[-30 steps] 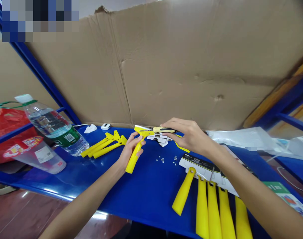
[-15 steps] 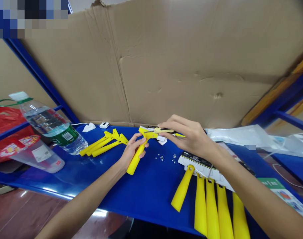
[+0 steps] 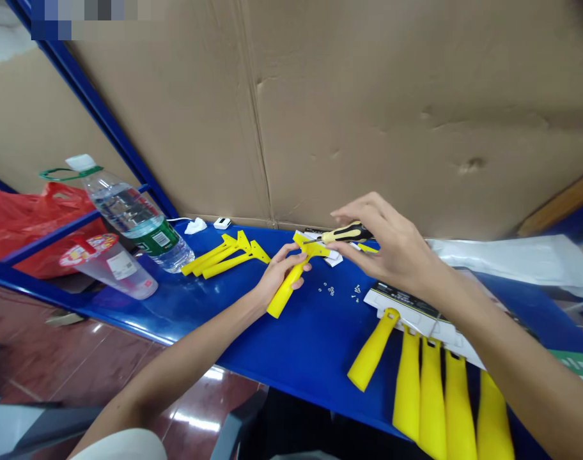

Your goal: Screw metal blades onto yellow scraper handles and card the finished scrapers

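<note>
My left hand (image 3: 278, 275) is wrapped round the shaft of a yellow plastic scraper handle (image 3: 282, 294), its flared head pointing away from me. In my right hand (image 3: 397, 239), a screwdriver (image 3: 342, 235) with a cream-and-black grip lies between thumb and fingers. Its thin shank reaches the flared head; whether the tip sits in a screw is too small to tell. Several small nuts or rings (image 3: 330, 291) and little screws (image 3: 357, 291) are scattered on the blue table (image 3: 301, 351) nearer me. More yellow scraper handles (image 3: 227, 260) lie to the left of my left hand.
Several larger yellow sleeves (image 3: 409, 390) lie at front right beside black-and-white packaging (image 3: 401, 300). A water bottle (image 3: 147, 223), a plastic cup (image 3: 123, 268) and a red bag (image 3: 56, 211) stand at left. Cardboard (image 3: 344, 115) walls the back; clear plastic (image 3: 521, 259) lies right.
My view has swung left, so everything sits further right in the picture. The fingers of my right hand have lifted and loosened, baring more of the screwdriver's black grip. My left hand keeps its hold.
</note>
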{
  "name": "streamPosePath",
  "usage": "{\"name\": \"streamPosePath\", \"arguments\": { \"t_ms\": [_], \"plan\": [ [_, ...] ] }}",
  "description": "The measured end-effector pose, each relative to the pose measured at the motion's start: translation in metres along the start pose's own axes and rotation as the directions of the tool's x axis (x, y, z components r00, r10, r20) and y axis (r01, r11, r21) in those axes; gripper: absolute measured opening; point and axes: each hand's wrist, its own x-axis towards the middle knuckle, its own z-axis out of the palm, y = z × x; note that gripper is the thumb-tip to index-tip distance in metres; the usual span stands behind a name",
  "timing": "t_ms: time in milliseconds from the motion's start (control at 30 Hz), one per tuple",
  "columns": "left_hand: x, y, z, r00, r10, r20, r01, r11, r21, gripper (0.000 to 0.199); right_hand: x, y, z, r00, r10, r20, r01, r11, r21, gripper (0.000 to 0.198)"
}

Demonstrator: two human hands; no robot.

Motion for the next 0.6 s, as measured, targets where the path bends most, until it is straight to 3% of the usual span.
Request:
{"name": "streamPosePath", "arguments": {
  "t_ms": [100,267,467,600],
  "plan": [
    [-0.001,0.001,0.001,1.000,-0.010,-0.005,0.009,0.999,-0.036,0.053,-0.001,0.004,0.003,1.000,-0.019,0.011,0.018,0.998,0.067,0.049],
    [-0.004,0.003,0.009,0.999,-0.037,-0.015,0.037,0.999,0.002,0.054,-0.004,0.005,0.006,0.991,0.078,-0.104,-0.073,0.996,0.053,0.025],
    [-0.005,0.004,0.013,0.997,-0.059,-0.056,0.057,0.998,-0.042,0.058,-0.004,0.003,0.004,0.998,0.066,-0.013,-0.062,0.982,0.178,0.071],
    [-0.005,0.002,0.013,0.997,-0.069,-0.026,0.069,0.998,-0.001,0.056,-0.004,0.004,0.004,0.996,0.051,-0.071,-0.045,0.996,0.080,0.039]
  ]
}}
